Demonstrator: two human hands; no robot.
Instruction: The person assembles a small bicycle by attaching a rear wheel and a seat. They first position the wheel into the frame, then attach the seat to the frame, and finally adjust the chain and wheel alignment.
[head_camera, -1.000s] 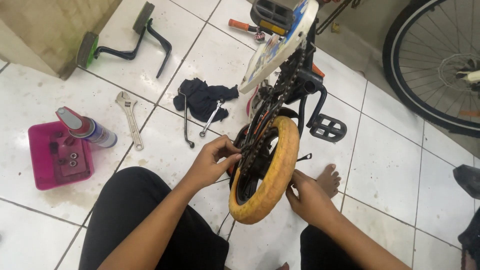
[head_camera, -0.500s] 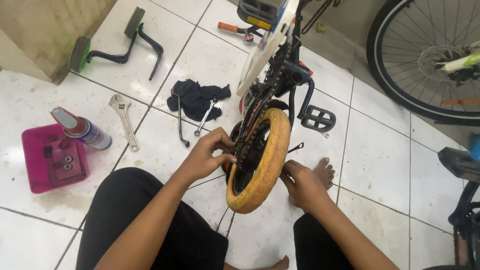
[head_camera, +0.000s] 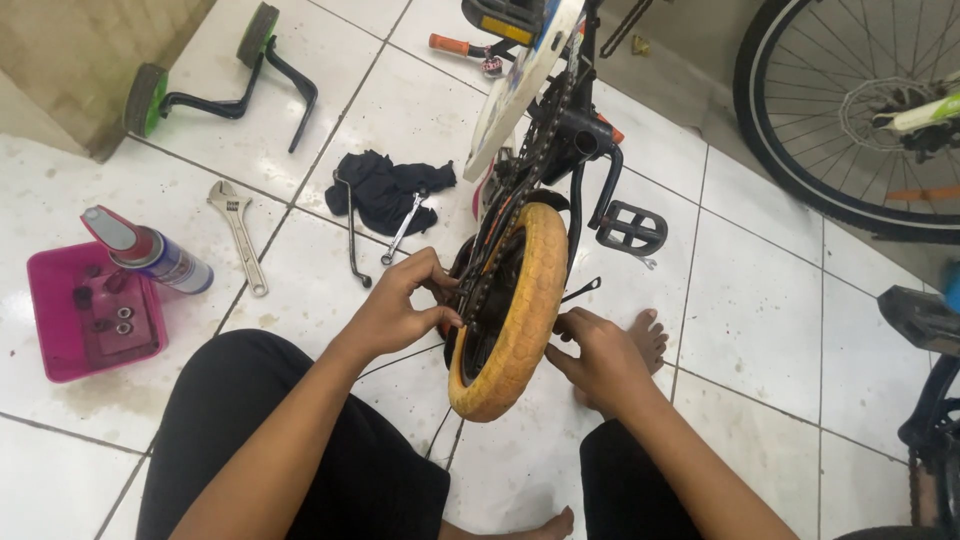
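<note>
Gripping the hub area of a small yellow-tyred wheel (head_camera: 515, 310) on an upturned child's bicycle, a person seated on the white tiled floor (head_camera: 760, 300) is working both sides at once. The left hand (head_camera: 400, 305) is pinching its fingers closed at the chain side; the right hand (head_camera: 595, 355) is curling its fingers against the opposite side. Keeping both hands level should be helping the axle sit square. An adjustable wrench (head_camera: 238, 232) and pink tray (head_camera: 60, 340) are lying nearby.
</note>
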